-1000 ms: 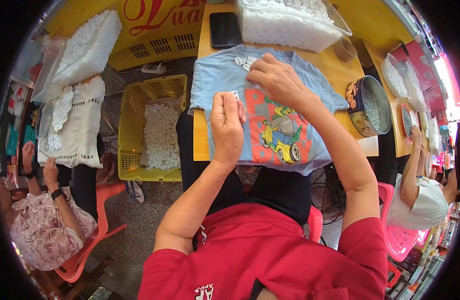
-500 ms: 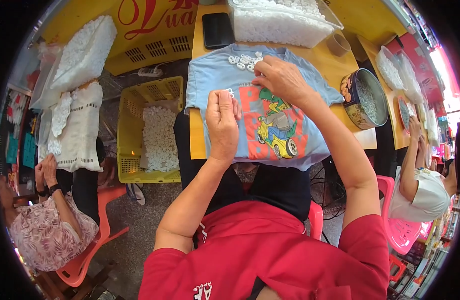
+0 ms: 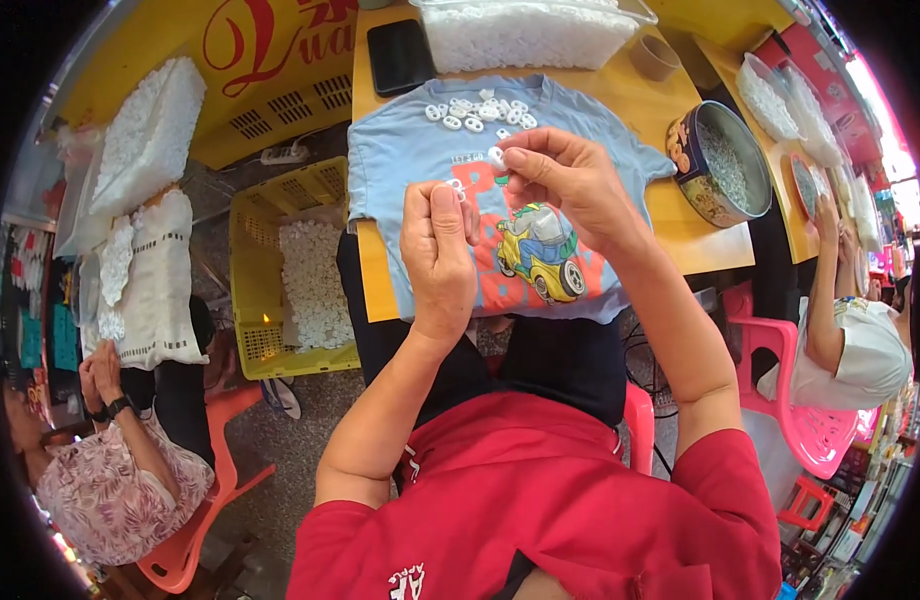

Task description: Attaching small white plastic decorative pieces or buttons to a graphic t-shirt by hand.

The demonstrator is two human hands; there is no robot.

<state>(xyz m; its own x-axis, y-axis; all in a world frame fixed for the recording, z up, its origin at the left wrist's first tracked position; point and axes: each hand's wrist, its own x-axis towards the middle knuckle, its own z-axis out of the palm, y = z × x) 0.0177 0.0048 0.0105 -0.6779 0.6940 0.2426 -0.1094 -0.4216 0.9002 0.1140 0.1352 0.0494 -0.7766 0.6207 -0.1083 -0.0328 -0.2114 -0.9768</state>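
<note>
My left hand is closed, thumb against the bent fingers, with a small white oval piece with holes showing at its tip. Close to it on the right, the thumb and forefinger of my right hand pinch another small white piece. Under both hands lies a light blue T-shirt with a printed dinosaur on a yellow scooter, partly covered by my right hand. Several loose white two-holed pieces lie on the shirt near its neckline.
A clear bin of white pieces and a black phone are at the table's far side. A round tin of small clear bits stands right, beside a brown cup. A yellow crate sits left. Co-workers sit on both sides.
My right hand has left the loose pieces at the neckline and come nearer my left hand, a white piece now showing in its pinch. The whole view has shifted slightly.
</note>
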